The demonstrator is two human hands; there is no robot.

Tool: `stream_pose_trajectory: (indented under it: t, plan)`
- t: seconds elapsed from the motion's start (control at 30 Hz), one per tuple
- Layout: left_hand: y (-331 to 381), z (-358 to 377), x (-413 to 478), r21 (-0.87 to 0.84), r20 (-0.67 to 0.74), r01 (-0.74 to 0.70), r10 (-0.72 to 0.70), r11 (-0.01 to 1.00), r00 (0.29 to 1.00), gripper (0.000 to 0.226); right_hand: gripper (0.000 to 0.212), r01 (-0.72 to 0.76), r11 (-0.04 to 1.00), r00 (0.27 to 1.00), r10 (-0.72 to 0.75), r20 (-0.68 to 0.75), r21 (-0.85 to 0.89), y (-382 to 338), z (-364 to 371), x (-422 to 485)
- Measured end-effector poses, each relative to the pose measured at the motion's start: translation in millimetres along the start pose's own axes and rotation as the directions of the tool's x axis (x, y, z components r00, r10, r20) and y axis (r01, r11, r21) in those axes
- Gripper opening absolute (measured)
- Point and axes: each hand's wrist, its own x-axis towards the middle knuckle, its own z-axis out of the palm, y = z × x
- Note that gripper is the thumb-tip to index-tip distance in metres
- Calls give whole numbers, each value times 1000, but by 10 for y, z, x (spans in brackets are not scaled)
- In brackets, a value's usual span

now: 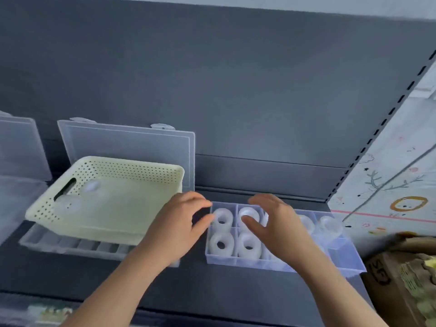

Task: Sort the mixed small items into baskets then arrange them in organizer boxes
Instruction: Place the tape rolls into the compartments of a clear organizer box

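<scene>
The clear plastic organizer box (345, 256) stands on the dark grey shelf (236, 286), and most of its visible compartments already hold white ring-shaped rolls (221, 244), one in each; the compartment at the near right corner looks empty. Both hands are over this box. The right hand (276, 223) is loosely spread, with the fingers relaxed and nothing held as far as can be seen, and its thumb lies above the roll in the second far compartment. The left hand (174, 223) has curved fingers with an empty gap inside them. Its thumb tip meets the left wall of the box, but I cannot tell whether it pinches that wall or only touches it. To the left, the cream perforated plastic basket (106, 166) sits tilted on a second clear organizer box (70, 246), and two pale rolls seem to remain inside it. I judge the step to be seating the rolls in the compartments. To do it well, the left hand should steady the box while the right one presses each roll flat. Then the basket rolls can go into free compartments.
</scene>
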Motion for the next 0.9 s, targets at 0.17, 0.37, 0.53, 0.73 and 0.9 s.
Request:
stream_pose_trajectory:
  t: [0.17,0.37,0.53,0.73,0.9]
  plan:
    - [-852,-849,-214,116,-29,147,-145,982,989,34,36,178,978,981,-185,64,106,-828,307,424]
    - [-1880,-1515,-328,242,41,285,-303,927,952,39,39,221,956,944,-260,206,193,-1623,846,885]
    - [-2300,-1686,-206,360,232,190,-285,913,930,51,43,192,963,915,-246,319,191,-2133,1376,1245]
    - [-2534,-1724,-28,392,374,75,-233,917,898,63,58,109,979,886,-174,431,171,-2371,1868,1576]
    - [-2602,-1745,32,342,391,35,-176,939,903,60,72,98,984,849,-160,503,148,-2481,2172,1691]
